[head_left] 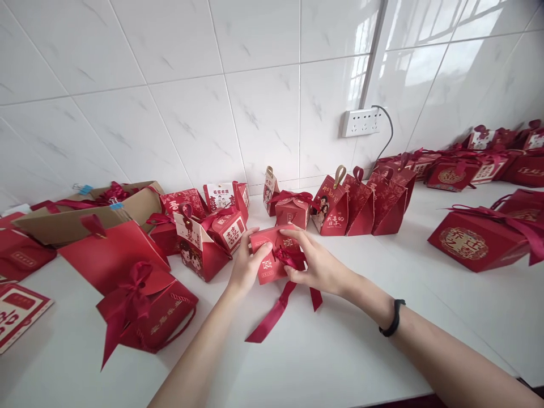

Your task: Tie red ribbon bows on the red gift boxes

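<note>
Between my two hands is a small red gift box (267,271) with gold characters and a dark red ribbon (272,317) tied on it. The ribbon's two tails hang down toward the table. My left hand (246,262) grips the box's left side, thumb on its face. From the right, my right hand (317,262) holds the box by its top and side, fingers around the bow; a black band circles that wrist. Just behind stands another red box (293,212) with a ribbon bow. A red and white candy box (203,252) sits left of my left hand.
A large red gift bag (153,309) with a bow stands at left, before an open cardboard box (140,198). Several triangular red boxes (359,207) line the wall. Ribboned boxes (480,238) fill the right side. A power strip (361,123) is on the tiled wall.
</note>
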{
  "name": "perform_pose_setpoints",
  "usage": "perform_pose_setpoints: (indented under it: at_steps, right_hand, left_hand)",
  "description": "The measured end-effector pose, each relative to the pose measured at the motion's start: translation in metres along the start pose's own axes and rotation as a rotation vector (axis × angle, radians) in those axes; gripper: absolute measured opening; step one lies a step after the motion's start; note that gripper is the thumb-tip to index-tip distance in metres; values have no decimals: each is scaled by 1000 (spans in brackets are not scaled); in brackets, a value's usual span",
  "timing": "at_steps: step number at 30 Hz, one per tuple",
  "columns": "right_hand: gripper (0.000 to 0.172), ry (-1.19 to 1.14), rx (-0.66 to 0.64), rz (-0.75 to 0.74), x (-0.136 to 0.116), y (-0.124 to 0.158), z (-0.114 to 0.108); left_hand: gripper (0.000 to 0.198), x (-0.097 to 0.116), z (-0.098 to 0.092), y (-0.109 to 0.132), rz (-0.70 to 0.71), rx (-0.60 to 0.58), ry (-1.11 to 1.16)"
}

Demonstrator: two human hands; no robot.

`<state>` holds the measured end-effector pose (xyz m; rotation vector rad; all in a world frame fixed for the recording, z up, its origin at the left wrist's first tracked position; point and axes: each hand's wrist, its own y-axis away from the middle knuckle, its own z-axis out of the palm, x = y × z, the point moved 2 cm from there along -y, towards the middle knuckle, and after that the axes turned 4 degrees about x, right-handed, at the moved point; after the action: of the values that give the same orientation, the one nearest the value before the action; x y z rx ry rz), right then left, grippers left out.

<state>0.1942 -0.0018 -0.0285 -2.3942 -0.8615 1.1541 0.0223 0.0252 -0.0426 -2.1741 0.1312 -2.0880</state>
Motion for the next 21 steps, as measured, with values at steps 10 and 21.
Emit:
perform_pose_setpoints:
  at_steps: [10,21]
  right_hand:
    - [72,134,4,62,-3,-1,-5]
    - [70,104,40,22,-2,0,-7]
  left_hand:
    - [57,4,2,3,3,-20,9]
    - [60,-1,1,-1,4,-36,30]
